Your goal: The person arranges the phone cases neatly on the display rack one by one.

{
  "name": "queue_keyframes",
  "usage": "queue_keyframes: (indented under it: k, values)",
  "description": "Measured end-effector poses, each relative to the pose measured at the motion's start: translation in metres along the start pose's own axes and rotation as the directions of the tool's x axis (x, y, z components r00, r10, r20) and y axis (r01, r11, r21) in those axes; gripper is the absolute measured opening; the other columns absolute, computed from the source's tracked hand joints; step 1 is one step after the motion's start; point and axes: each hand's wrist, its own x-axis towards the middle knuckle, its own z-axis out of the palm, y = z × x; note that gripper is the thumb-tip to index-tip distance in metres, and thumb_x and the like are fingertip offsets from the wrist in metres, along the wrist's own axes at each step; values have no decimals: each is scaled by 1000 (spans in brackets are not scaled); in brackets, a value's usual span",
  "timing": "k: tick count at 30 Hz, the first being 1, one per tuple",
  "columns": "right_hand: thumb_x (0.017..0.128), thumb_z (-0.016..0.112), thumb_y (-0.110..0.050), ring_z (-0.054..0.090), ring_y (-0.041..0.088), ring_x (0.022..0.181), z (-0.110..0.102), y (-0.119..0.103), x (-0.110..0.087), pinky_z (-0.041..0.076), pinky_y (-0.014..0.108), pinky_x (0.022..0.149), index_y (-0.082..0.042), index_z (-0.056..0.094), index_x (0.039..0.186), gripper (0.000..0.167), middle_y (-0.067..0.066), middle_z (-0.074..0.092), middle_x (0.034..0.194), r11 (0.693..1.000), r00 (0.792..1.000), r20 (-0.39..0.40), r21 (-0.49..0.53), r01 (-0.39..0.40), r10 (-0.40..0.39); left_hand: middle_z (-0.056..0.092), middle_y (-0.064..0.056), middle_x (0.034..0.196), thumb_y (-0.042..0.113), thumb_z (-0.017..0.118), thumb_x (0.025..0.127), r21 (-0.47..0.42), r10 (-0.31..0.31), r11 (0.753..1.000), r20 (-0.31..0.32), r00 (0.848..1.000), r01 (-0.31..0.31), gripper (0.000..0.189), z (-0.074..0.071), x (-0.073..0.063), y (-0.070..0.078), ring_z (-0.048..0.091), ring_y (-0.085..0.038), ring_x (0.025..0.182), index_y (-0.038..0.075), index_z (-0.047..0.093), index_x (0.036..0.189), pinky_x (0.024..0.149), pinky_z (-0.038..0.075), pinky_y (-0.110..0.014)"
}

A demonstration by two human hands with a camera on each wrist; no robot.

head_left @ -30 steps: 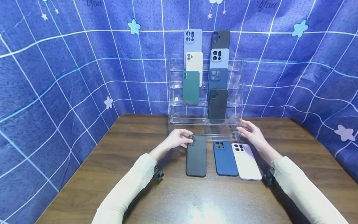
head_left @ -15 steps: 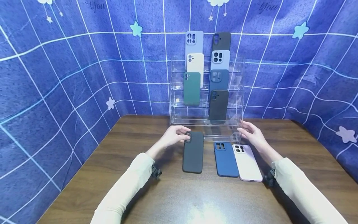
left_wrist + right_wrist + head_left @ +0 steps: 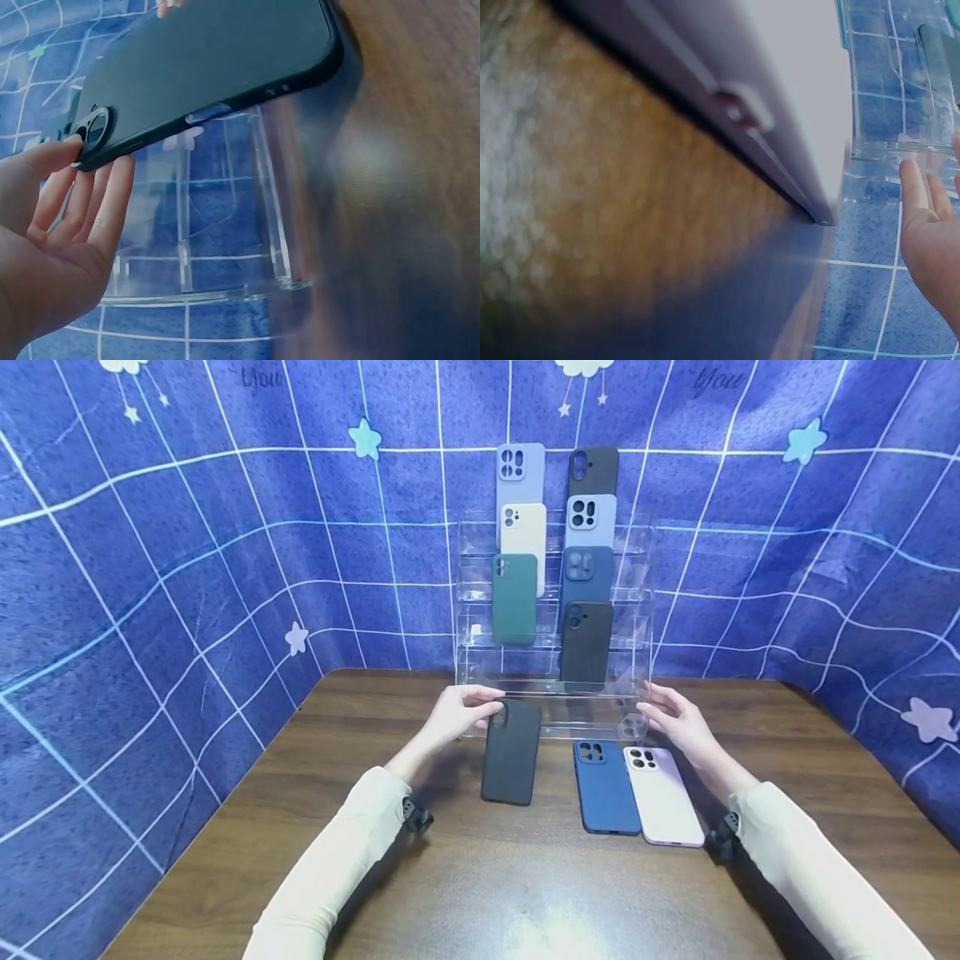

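My left hand (image 3: pixel 459 714) pinches a black phone case (image 3: pixel 512 756) at its upper left corner, by the round camera cutout. In the left wrist view the thumb lies on the cutout's ring (image 3: pixel 96 129), the fingers behind the case. The case tilts up in front of a clear acrylic display stand (image 3: pixel 551 688), its top overlapping the lowest tier. My right hand (image 3: pixel 678 720) touches the stand's lower right side with fairly straight fingers. A blue phone case (image 3: pixel 609 793) and a pale pink phone case (image 3: pixel 666 802) lie side by side on the table, close to the right hand.
Two columns of cases fill tiers of the stand: the left ends in a green case (image 3: pixel 514 602), the right in a dark case (image 3: pixel 587 643). Stand and cases rest on a wooden table (image 3: pixel 480 893). A blue grid-patterned cloth (image 3: pixel 375 552) hangs behind.
My left hand has moved the black phone case up and slightly left, toward the stand, and its lower end has come off the table's nearer part. The right hand stays at the stand.
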Motion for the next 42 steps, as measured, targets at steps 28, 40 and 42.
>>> queue_keyframes:
  k: [28,40,42]
  values:
    - [94,57,-15,57,-11,98,-1,0,1,52,14,82,5,31,142,59,9,55,125,1000,1000,1,-14,-17,17,66,-18,113,17,69,85,-36,97,994,-214,972,-107,33,-43,45,72,69,-14,82,2,66,114,70,59,-29]
    - [94,57,-17,57,-11,97,-2,0,1,52,17,84,5,30,142,60,32,41,135,1000,1000,1,-11,-17,17,68,-18,108,15,71,84,7,153,987,-333,931,-160,30,-49,75,85,69,-16,83,2,68,111,67,59,-27]
    - [94,56,-16,57,-11,97,-1,0,0,51,17,85,6,29,142,59,35,39,136,1000,1000,4,-11,-18,18,68,-18,108,16,71,84,33,165,986,-344,924,-163,30,-50,79,84,69,-20,87,2,68,111,70,59,-31]
